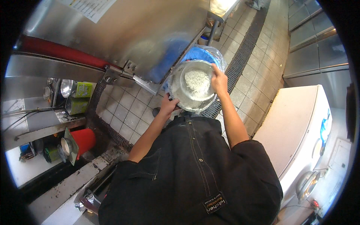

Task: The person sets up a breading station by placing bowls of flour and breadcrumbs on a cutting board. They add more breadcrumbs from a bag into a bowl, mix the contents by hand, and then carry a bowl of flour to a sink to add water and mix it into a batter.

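A round metal bowl (180,80) is held out in front of my body, its rim gripped on both sides. Pale grains (197,81), which look like rice, lie at the bottom in a heap. My left hand (168,105) is closed on the lower left rim. On the right side, my right hand (218,80) grips the rim with the thumb on top. Behind the bowl and partly hidden by it stands a blue bin (202,53) with a clear plastic bag (221,60) over its edge.
A stainless steel door panel (150,26) with a red bar (63,52) stands to the left. A white freezer-like cabinet (288,123) is close on my right. A drain grate (245,41) runs along the tiled floor (258,67). Shelves at left hold a red bucket (84,141).
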Motion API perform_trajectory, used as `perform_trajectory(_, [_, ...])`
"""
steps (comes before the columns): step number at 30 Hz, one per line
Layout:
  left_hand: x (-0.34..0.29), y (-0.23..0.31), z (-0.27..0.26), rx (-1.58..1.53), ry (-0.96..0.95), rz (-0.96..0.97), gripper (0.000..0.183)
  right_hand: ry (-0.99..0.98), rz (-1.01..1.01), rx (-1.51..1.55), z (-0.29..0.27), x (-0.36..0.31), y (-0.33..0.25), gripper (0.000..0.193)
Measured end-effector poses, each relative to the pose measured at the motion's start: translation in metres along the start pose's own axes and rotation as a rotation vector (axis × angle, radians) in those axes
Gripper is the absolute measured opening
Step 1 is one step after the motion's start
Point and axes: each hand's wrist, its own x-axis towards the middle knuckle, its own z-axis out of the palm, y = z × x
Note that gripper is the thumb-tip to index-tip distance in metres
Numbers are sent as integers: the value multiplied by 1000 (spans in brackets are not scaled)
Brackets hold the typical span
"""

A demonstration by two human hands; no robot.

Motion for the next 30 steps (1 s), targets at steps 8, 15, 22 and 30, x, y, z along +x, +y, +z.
perform_trajectory(8, [-4, 6, 3, 34, 2, -24, 71, -240, -129, 35, -5, -1, -4, 40])
perform_trajectory(15, [-4, -3, -4, 6, 45, 32, 67, -58, -51, 96, 5, -6, 1, 42])
perform_trajectory(22, [0, -12, -15, 14, -38, 43, 73, -155, -169, 38, -3, -5, -6, 40])
perform_trajectory(30, [-11, -9, -4, 24, 9, -19, 72, -104, -208, 32, 2, -14, 3, 43])
